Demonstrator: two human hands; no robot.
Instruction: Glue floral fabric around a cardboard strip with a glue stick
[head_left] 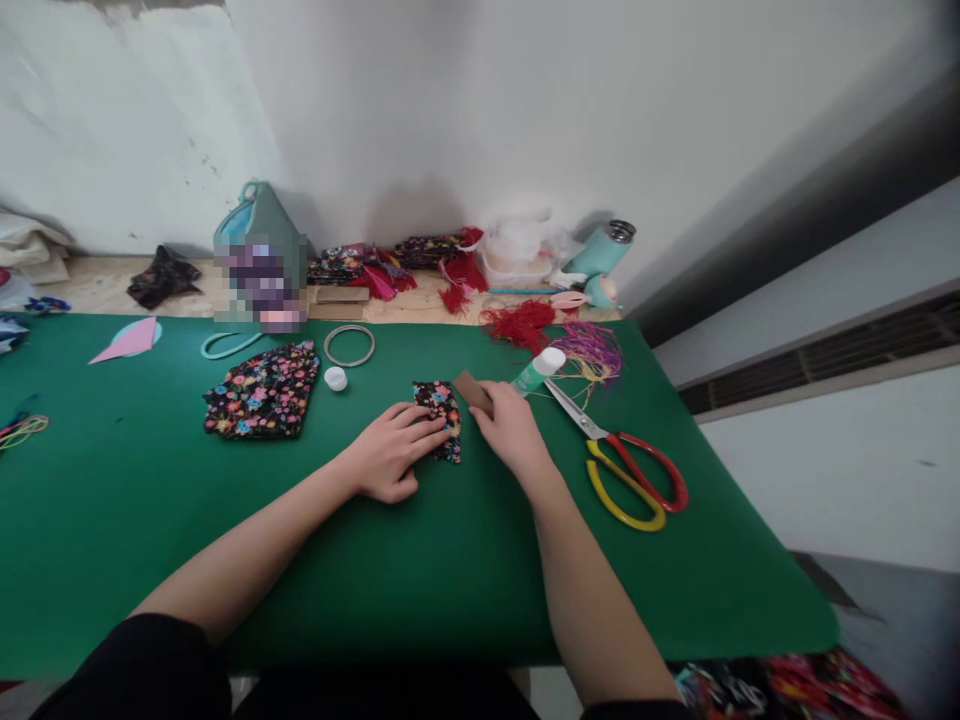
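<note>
My left hand (397,447) lies with spread fingers on a small piece of black floral fabric (438,396), pressing it against the green table mat (360,570). Just to the right, my right hand (510,425) grips a small brown cardboard piece (472,393) between thumb and fingers, close to the fabric's right edge. Beyond that hand lies a glue stick (538,371) with a white end. Scissors (622,460) with one red and one yellow handle rest to its right, blades pointing away from me.
Folded floral fabric (262,392), a white cap (335,379) and a ring (349,346) lie left of centre. Red threads (519,325) and purple threads (592,348) lie at the back right, near a turquoise bottle (602,248). A green pouch (276,225) stands by the wall.
</note>
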